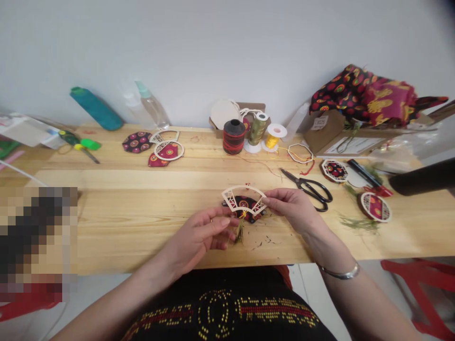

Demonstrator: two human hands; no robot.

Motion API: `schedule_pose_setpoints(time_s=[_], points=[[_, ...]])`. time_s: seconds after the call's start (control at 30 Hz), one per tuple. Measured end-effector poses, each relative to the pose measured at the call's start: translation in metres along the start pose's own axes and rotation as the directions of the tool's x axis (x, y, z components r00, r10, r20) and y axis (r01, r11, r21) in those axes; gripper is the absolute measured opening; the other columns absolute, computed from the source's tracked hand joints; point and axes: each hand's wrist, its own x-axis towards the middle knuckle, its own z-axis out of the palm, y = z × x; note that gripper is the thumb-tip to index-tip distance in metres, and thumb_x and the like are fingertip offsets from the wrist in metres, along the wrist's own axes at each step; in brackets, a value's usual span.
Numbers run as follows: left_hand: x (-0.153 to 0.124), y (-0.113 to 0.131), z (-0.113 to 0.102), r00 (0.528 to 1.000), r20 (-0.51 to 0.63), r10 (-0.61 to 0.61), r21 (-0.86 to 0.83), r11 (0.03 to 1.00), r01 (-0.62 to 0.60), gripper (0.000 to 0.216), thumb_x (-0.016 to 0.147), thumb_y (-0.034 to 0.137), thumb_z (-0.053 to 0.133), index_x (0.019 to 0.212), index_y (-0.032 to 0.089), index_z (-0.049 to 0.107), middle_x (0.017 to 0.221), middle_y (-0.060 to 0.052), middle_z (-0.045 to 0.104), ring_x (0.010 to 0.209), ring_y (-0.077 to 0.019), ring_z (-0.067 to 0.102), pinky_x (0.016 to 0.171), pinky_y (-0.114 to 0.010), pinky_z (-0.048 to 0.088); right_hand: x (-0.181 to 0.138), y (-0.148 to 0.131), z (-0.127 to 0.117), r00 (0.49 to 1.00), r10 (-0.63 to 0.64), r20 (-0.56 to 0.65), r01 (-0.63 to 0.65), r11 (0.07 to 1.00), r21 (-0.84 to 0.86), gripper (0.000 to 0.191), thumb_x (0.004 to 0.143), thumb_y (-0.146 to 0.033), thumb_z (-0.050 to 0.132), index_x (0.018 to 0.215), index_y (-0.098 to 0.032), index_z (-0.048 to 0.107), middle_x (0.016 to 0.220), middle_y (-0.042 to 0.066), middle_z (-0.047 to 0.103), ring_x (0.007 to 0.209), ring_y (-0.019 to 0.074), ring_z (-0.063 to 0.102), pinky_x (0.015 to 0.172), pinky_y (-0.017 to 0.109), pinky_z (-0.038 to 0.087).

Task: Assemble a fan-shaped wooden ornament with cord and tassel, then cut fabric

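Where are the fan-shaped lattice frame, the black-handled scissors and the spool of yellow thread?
Fan-shaped lattice frame (243, 209): head view, on its lower curved edge.
Black-handled scissors (300, 182): head view, near the pivot.
Spool of yellow thread (272, 141): head view, on the wound thread.

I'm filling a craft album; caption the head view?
Right hand holds a fan-shaped frame over dark patterned fabric; left hand at a greenish tassel.
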Motion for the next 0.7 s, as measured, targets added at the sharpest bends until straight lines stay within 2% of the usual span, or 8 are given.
schedule_pose_setpoints(time_s=[0.13,0.23,0.5,0.7], points=[[0.001,-0.004,-0.001,0.986,0.099,-0.133,0.001,0.991,0.134,0.039,0.074,0.028,0.075,0.11,0.017,0.065,0.08,-0.003,0.068,0.06,-0.0089,0.06,0.052,-0.019,0.043,0.0,0.0,0.0,1.0,-0.009,0.028,0.011,0.998,-0.054,0.014,0.072,-0.029,0.07,0.08,-0.019,0.076,0.076,0.005,0.075,0.065,0.0138,0.065,0.065,0.029,0.052],[0.0,-0.006,-0.002,0.955,0.19,-0.227,0.046,0.974,0.222,0.041,0.078,0.032,0.072,0.115,0.017,0.063,0.083,-0.007,0.07,0.06,-0.0094,0.061,0.052,-0.02,0.043,-0.001,-0.002,0.002,0.999,-0.021,0.035,0.025,0.993,-0.116,0.014,0.074,-0.028,0.069,0.081,-0.019,0.076,0.079,0.005,0.076,0.07,0.0144,0.066,0.072,0.03,0.053],[-0.006,-0.006,-0.001,0.956,0.187,-0.227,0.119,0.971,0.208,0.045,0.079,0.03,0.07,0.122,0.018,0.06,0.086,-0.007,0.07,0.061,-0.0085,0.06,0.054,-0.019,0.043,-0.009,-0.008,0.009,0.997,-0.011,-0.08,-0.014,0.952,-0.307,0.013,0.072,-0.026,0.067,0.078,-0.018,0.075,0.078,0.004,0.076,0.069,0.0167,0.066,0.069,0.033,0.052],[-0.005,-0.006,-0.001,0.959,0.185,-0.213,0.14,0.972,0.189,0.046,0.078,0.03,0.071,0.122,0.018,0.061,0.085,-0.007,0.069,0.062,-0.0087,0.06,0.056,-0.02,0.044,-0.008,-0.001,0.01,0.99,-0.058,-0.127,0.005,0.923,-0.386,0.014,0.072,-0.026,0.065,0.078,-0.018,0.074,0.077,0.004,0.076,0.066,0.0163,0.064,0.064,0.032,0.049]])
